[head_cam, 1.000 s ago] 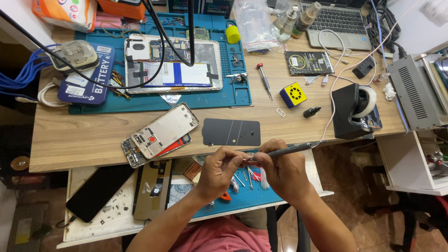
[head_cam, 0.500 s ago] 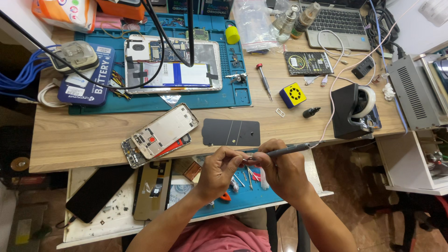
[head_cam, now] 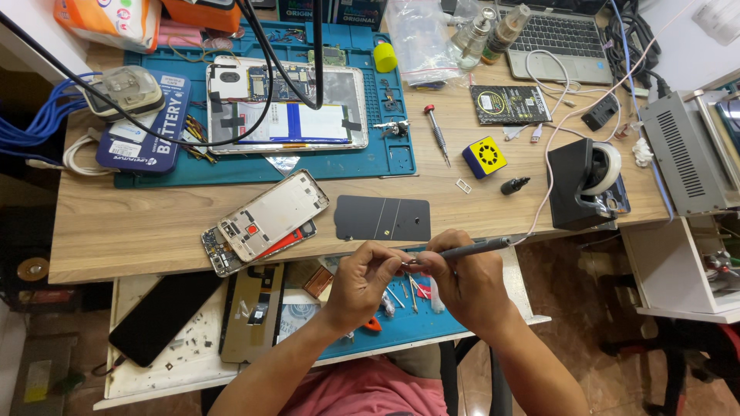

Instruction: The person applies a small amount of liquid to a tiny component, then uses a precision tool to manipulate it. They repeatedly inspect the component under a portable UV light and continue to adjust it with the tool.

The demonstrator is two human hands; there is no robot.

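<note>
I see my right hand (head_cam: 470, 281) gripping a slim grey pen-shaped tool (head_cam: 472, 249), tip meeting a tiny part pinched in my left hand (head_cam: 362, 281) above the pull-out shelf under the wooden table (head_cam: 154, 223). Judging by this, fine tip-work is underway; steadiness matters next.

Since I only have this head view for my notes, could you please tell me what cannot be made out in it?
- What the left hand pinches: too small, covered by its fingertips.
- The tip of the grey pen-like tool in the right hand: hidden where both hands meet.
- Small tools on the blue drawer mat: mostly hidden under the hands.
- The laptop: cut off by the top edge.
- The grey metal box: partly cut off by the right edge.
</note>
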